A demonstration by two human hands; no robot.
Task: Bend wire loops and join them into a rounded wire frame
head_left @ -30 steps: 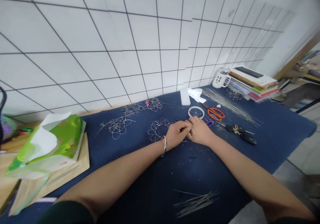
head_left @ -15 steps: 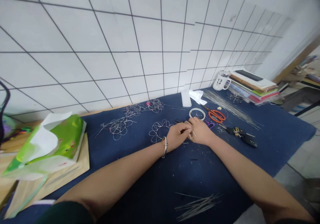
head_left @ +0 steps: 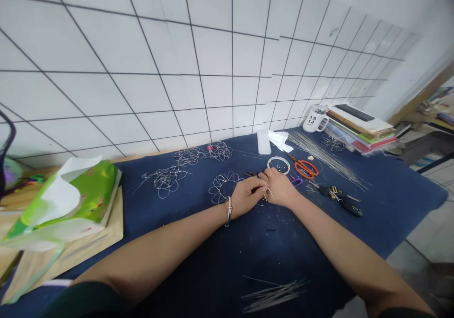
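Both hands meet over the dark blue cloth, fingertips nearly touching. My right hand (head_left: 280, 189) is closed around a thin metal wire (head_left: 270, 193), whose short ends poke out below the fingers. Thumb and fingers of my left hand (head_left: 248, 196) pinch at the same wire; the exact grip is hidden. A bracelet circles the left wrist. Just left of that hand lies a wire ring with petal-like loops (head_left: 214, 190), partly covered by it. Dark plier tips (head_left: 250, 173) show behind the fingers. Beyond the right hand sits a white round dish (head_left: 270, 162) with tiny pieces in it.
Orange-handled scissors (head_left: 307, 169), a purple-handled tool (head_left: 297, 181) and black cutters (head_left: 342, 198) lie to the right. Loose wires (head_left: 275, 296) are near the front, more (head_left: 329, 159) at back right. Looped wire pieces (head_left: 168, 181), a tissue pack (head_left: 95, 190), a mug (head_left: 314, 119) and books (head_left: 362, 128) stand around.
The view has shifted slightly, so the table items sit a little lower and left. Both hands stay together at the wire, with only small finger movement.
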